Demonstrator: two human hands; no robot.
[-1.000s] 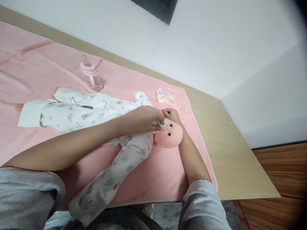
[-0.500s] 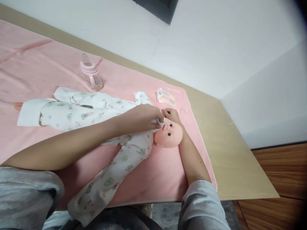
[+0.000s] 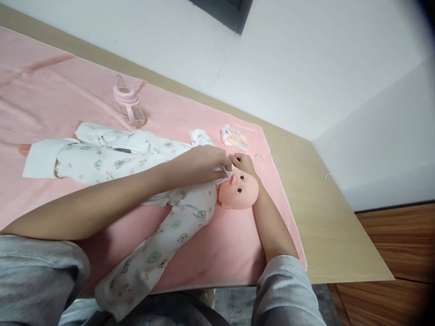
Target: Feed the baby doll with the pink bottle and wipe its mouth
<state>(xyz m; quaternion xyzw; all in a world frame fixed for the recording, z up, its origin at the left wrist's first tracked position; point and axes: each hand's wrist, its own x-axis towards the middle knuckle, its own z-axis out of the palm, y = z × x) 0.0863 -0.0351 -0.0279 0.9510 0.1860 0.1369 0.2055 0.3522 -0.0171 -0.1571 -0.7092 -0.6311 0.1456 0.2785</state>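
A baby doll [image 3: 239, 192] lies on its back on a pink blanket [image 3: 217, 244], its bald head at the right. It wears a white outfit [image 3: 102, 160] with green animal prints, and one long sleeve hangs over the near table edge. My left hand [image 3: 209, 163] is closed on a white tissue [image 3: 229, 173] at the doll's mouth and chin. Beyond the head, my right hand [image 3: 243, 163] rests curled beside the doll's cheek, its forearm along the crown. Whether those fingers hold anything is hidden.
A pink-lidded baby bottle [image 3: 131, 106] with handles stands on the blanket beyond the doll's legs. A clear plastic packet [image 3: 235, 137] lies past my hands, with a small transparent piece [image 3: 260, 156] beside it. The wooden table [image 3: 326, 217] meets a white wall behind.
My left hand and the tissue have shifted very slightly at the doll's mouth. My right hand, the doll and the bottle stay essentially where they were.
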